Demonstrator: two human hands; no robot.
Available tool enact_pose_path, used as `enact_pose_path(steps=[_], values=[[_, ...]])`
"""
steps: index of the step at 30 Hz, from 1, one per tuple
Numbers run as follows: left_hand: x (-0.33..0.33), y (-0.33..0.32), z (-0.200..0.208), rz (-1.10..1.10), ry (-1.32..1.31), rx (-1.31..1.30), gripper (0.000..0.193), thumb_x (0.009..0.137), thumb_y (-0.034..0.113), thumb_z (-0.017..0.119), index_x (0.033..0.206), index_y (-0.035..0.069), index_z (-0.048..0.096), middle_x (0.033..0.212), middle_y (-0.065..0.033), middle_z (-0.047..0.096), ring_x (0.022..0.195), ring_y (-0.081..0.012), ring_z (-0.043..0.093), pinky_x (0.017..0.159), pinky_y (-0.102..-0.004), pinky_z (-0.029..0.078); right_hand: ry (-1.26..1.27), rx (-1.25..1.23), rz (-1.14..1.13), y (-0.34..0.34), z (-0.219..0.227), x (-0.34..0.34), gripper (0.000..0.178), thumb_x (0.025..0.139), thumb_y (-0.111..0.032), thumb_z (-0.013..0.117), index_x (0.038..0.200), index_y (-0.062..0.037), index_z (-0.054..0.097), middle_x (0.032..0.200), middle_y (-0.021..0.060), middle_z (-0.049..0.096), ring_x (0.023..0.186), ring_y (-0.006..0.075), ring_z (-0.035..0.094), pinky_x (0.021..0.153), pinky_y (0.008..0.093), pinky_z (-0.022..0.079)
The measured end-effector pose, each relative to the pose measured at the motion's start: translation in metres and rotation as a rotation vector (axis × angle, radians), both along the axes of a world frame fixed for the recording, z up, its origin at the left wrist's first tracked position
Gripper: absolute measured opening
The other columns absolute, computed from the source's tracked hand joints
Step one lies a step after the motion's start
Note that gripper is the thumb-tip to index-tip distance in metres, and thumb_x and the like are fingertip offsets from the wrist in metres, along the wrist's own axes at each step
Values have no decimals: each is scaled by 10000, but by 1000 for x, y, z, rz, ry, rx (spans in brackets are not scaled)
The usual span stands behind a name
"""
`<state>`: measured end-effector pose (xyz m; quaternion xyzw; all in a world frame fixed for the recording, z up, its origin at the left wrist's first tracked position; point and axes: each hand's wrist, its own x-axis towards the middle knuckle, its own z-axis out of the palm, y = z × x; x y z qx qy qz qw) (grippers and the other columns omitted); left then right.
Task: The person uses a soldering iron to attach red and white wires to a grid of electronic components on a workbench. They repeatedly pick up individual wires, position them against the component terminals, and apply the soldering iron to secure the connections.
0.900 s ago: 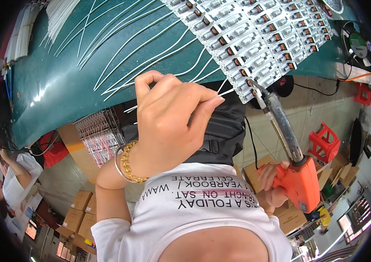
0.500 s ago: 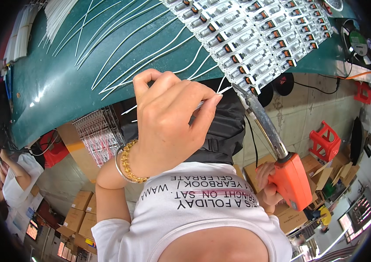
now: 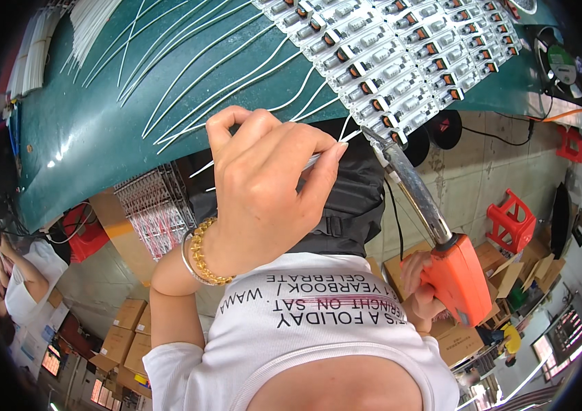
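Observation:
My left hand (image 3: 267, 185) is closed in a pinch on thin white wires (image 3: 354, 134), whose ends reach toward the corner of a panel of small circuit boards (image 3: 400, 68). The other ends of these wires poke out on the far side of the hand. In my right hand (image 3: 419, 284) is an orange-handled soldering gun (image 3: 459, 281). Its metal barrel slants up and left, and the tip is at the panel's near corner, close to the wire ends. Whether the tip touches a board, I cannot tell. More white wires (image 3: 202, 75) run from the panel's left edge across the green table.
The green table (image 3: 51, 178) curves across the top. Bundles of white wires (image 3: 92, 31) lie at its far left, and a black fan (image 3: 558, 65) stands at the right. Red stools (image 3: 512, 220) and cardboard boxes (image 3: 116, 335) are on the floor. Another person (image 3: 27, 281) sits at left.
Very little differs. The soldering gun's tip and my left fingertips sit a touch further up and left; both hands keep their grips.

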<state>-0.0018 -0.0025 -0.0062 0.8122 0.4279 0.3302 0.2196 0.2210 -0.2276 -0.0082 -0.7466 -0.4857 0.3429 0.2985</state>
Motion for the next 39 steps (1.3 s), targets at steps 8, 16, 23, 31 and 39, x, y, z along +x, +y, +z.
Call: enact_pose_path(steps=[8,16,23,31,39], values=[[1,-1,0,15,-3,16,106,770,32,785,779,80,690,734,25,662,658,-168,537,834,-361,348,101,249,72,-17,-20,17,732,881,-580,668,1286,-3,476,542,-52,452,458,104,455,531,287,407],[1,-2,0,18,11,12,104,771,44,790,784,80,693,723,16,652,660,-175,538,846,-358,352,355,332,27,-1,-21,8,771,886,-589,648,1337,6,455,538,-56,446,440,98,442,514,276,401],[3,-4,2,12,7,-12,113,765,66,801,783,81,690,722,2,639,706,-189,558,864,-362,354,638,469,-65,24,-12,-10,783,871,-607,653,1337,-6,469,541,-53,452,443,106,442,519,288,409],[10,-10,-1,6,-30,-4,123,766,61,797,797,86,681,748,-16,636,742,-208,569,877,-377,351,333,340,-29,-20,-21,13,752,861,-613,668,1287,-18,496,538,-54,451,453,112,443,534,300,404],[7,-11,-2,7,-8,-3,114,769,62,791,799,84,683,752,-19,640,758,-212,577,884,-382,351,23,-21,-68,-26,0,8,424,865,-486,638,977,-79,668,801,49,590,745,260,533,664,367,427]])
